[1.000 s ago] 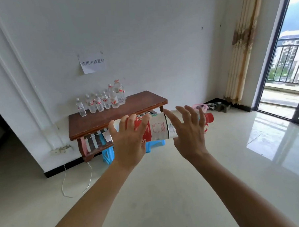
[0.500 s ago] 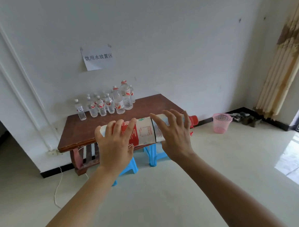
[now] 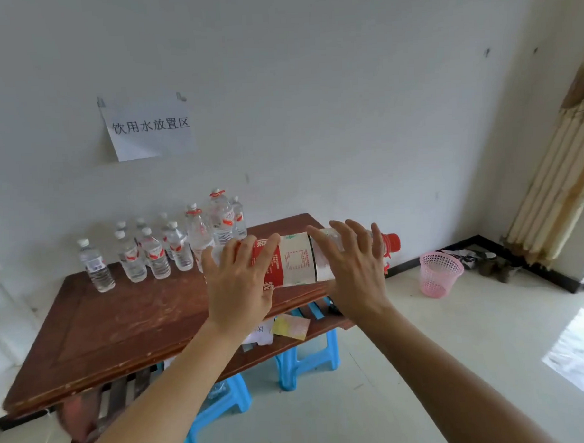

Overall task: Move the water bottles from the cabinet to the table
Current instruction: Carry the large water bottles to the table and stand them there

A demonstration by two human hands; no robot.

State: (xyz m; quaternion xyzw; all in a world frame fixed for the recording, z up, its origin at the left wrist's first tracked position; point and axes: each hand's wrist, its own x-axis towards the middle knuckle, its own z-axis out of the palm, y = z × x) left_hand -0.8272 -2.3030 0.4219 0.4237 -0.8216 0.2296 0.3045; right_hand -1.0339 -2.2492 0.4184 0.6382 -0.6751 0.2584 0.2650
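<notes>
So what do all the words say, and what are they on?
"饮用水放置区": paper sign on the wall.
Label of the big bottle: characters partly behind the left hand, small print blurred, unreadable.
Labels of the small bottles on the table: too small to read.

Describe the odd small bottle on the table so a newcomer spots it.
Find the brown wooden table under the paper sign. In the row of bottles along its wall edge, take the leftmost bottle, standing apart. Its label is pale, not red like its neighbours'.
</notes>
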